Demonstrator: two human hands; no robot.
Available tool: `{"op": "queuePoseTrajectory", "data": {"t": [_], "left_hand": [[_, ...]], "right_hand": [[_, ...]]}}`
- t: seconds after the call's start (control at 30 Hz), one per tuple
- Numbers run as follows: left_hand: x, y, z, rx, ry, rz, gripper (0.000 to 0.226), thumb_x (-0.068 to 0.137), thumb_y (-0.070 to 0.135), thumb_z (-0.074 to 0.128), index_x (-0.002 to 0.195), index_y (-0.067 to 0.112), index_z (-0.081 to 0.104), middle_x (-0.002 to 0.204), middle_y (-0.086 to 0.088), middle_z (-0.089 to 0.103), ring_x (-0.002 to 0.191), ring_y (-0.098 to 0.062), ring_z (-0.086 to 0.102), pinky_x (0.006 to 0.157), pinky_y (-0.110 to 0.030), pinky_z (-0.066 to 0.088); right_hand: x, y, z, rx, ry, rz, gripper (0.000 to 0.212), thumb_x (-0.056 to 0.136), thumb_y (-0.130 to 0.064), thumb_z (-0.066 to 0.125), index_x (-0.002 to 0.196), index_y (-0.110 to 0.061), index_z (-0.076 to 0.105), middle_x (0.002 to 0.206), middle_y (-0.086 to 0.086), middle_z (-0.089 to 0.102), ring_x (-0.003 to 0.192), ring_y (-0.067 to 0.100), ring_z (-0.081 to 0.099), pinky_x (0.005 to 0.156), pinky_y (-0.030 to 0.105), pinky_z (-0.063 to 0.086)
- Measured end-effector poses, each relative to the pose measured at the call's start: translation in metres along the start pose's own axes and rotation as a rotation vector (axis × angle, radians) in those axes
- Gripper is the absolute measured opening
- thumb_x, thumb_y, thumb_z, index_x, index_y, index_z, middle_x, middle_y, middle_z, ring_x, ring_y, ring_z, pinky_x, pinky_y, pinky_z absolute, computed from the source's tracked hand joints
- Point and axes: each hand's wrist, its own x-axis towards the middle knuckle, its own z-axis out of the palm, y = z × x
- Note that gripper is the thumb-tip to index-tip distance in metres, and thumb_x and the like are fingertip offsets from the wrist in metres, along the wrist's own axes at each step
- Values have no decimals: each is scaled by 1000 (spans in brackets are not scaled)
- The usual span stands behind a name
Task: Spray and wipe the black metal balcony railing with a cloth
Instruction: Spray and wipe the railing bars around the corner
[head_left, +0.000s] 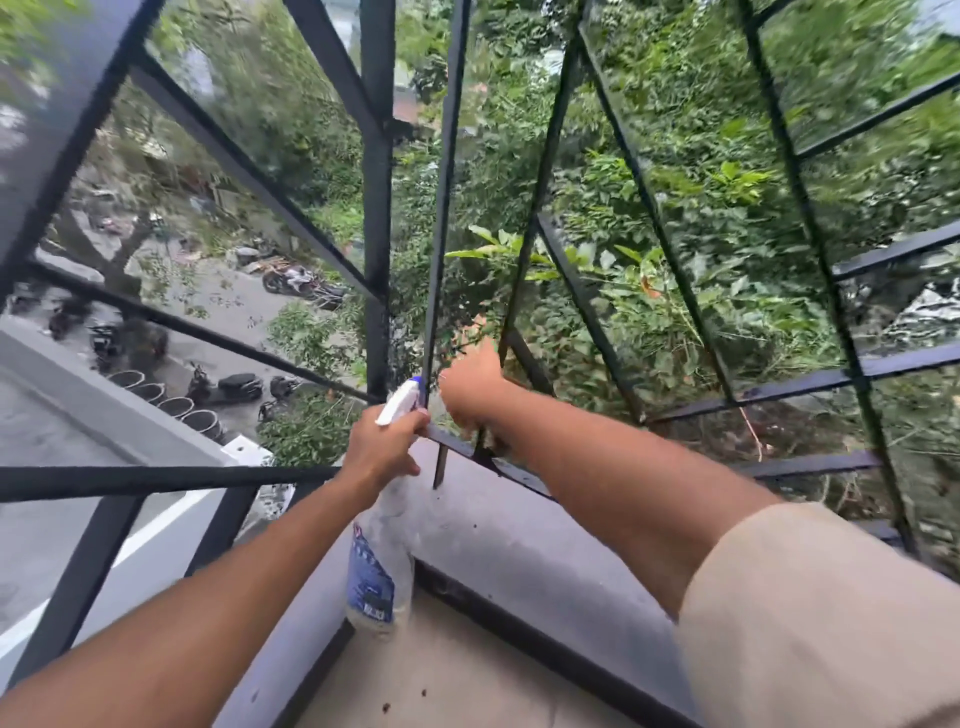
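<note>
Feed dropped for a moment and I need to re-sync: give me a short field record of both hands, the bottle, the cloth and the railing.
left hand: grips the spray bottle at its neck
spray bottle: clear with a blue label, body hanging below the hand, white nozzle toward the bars
right hand: at the lower bars, back of the hand to the camera, grip hidden
cloth: not clearly visible
railing: black metal bars, fixed above the ledge
ledge: grey, dusty, under both hands
</note>
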Motion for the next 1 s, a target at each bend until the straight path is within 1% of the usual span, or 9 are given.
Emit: {"op": "queuePoseTrajectory", "data": {"t": [0.13,0.23,0.3,0.4,0.5,0.67,0.77,0.9,1.0], "left_hand": [[-2,5,-3,-31,1,23,8,89,13,70,81,11,71,84,-15,73,57,-25,58,40,-27,48],[-6,14,-2,15,-4,46,8,88,17,72,80,14,71,85,-16,73,49,-19,57,41,-27,46],[-11,22,2,49,2,59,11,92,14,70,81,14,70,80,-11,70,43,-16,56,39,-25,44],[-20,41,7,36,-7,74,10,89,13,72,81,18,68,76,-5,69,45,-18,57,47,-29,50],[-19,73,6,13,-10,116,8,67,22,69,67,14,68,66,-10,65,49,-29,57,48,-37,50],[-12,126,3,-57,18,177,8,88,7,69,80,4,68,77,-19,66,40,-17,53,40,-24,45],[-5,153,2,-16,29,225,22,79,21,73,84,0,71,73,-14,65,48,-21,52,55,-36,48],[-10,185,5,-9,13,292,23,82,18,69,88,-5,69,79,-30,67,47,-22,56,45,-33,49],[-18,208,2,-47,18,310,23,79,28,69,74,7,64,76,-24,65,67,-28,61,69,-50,59]], "right_hand": [[-29,58,-66,11,224,153,26,100,-37,49,109,-19,64,99,-4,66,106,22,58,116,52,25],[-57,113,-110,59,444,218,7,90,-28,60,92,-22,59,82,-8,55,107,23,49,117,58,16],[-62,117,-111,71,439,223,9,88,-30,64,90,-24,58,76,-9,51,112,24,48,117,60,13],[-57,80,-72,-89,331,129,14,93,-33,60,87,-21,57,83,-7,58,117,26,53,114,61,21],[-61,65,-54,-118,274,38,15,93,-35,60,103,-26,65,89,-7,57,107,22,51,105,51,29],[-76,132,-131,-25,502,199,23,93,-28,55,114,-25,62,95,-3,54,121,26,48,115,53,20],[-93,166,-168,-45,585,258,17,91,-28,57,106,-23,63,84,-6,48,111,24,50,113,50,23],[-90,153,-142,-219,547,89,12,94,-26,50,96,-22,62,83,-3,54,103,22,53,103,42,34],[-82,136,-120,-248,447,-78,22,92,-29,53,102,-19,69,99,-3,70,102,20,62,88,32,38]]}}
